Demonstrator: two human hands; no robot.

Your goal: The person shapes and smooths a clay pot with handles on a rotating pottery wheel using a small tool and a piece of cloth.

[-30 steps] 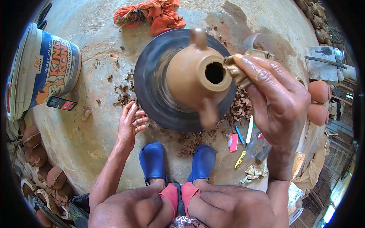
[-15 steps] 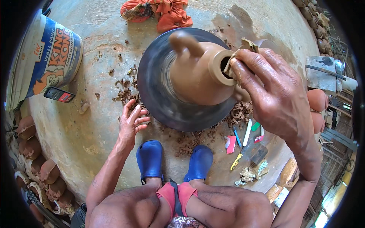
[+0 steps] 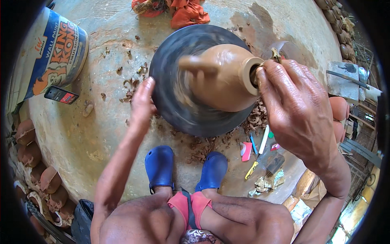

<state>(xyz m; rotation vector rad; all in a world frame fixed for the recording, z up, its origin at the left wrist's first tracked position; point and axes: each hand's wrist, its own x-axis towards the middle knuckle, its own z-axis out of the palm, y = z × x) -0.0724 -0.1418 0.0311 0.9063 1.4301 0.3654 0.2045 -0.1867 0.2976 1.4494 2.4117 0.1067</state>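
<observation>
A wet brown clay pot [image 3: 227,77] with a narrow neck and a blurred, spout-like projection on its side stands on a dark round potter's wheel [image 3: 195,124]. The wheel's surface is smeared by spinning. At the pot's mouth, my right hand [image 3: 296,105] pinches a damp brown cloth [image 3: 276,56] over the rim, the fingertips partly inside the opening. My left hand [image 3: 143,101] is at the wheel's left edge, its thumb side up and its fingers blurred. Whether it touches the wheel, I cannot make out.
Clay shavings [image 3: 256,116] lie around the wheel. Hand tools [image 3: 252,170] and a crumpled rag [image 3: 266,184] are at the lower right. A paint bucket [image 3: 77,53] with a phone [image 3: 61,94] stands at left. Blue clogs [image 3: 159,167] are on my feet; clay pots [image 3: 50,179] line the left side.
My left hand has moved up to the wheel's edge from below it. The wheel and pot have turned, swinging the projection leftward. My right hand stays at the pot's mouth with the cloth.
</observation>
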